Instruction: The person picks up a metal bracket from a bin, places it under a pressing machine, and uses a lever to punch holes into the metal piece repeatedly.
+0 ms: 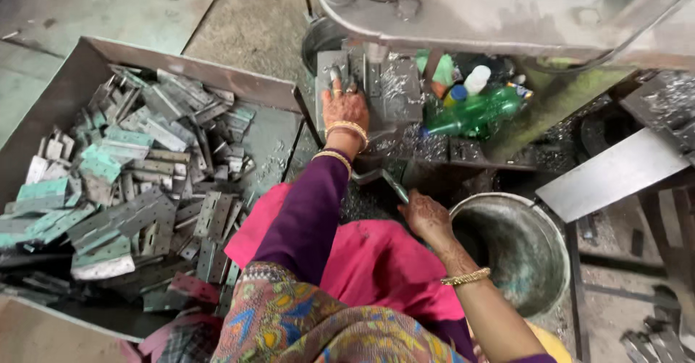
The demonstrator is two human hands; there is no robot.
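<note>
My left hand (344, 106) reaches forward and presses a flat metal piece (331, 81) onto the bed of a grey press machine (384, 88), fingers laid over it. My right hand (426, 214) rests lower, its fingers closed on a thin metal lever (384, 178) beside the machine. Both wrists carry gold bangles, and a purple sleeve covers the left arm. A pink cloth lies across my lap.
A large metal tray (271, 91) at the left holds a heap of several perforated metal plates (137, 182). A round steel bowl (536, 225) stands at the right. Green plastic bottles (478, 110) lie behind the machine, with metal shavings scattered around.
</note>
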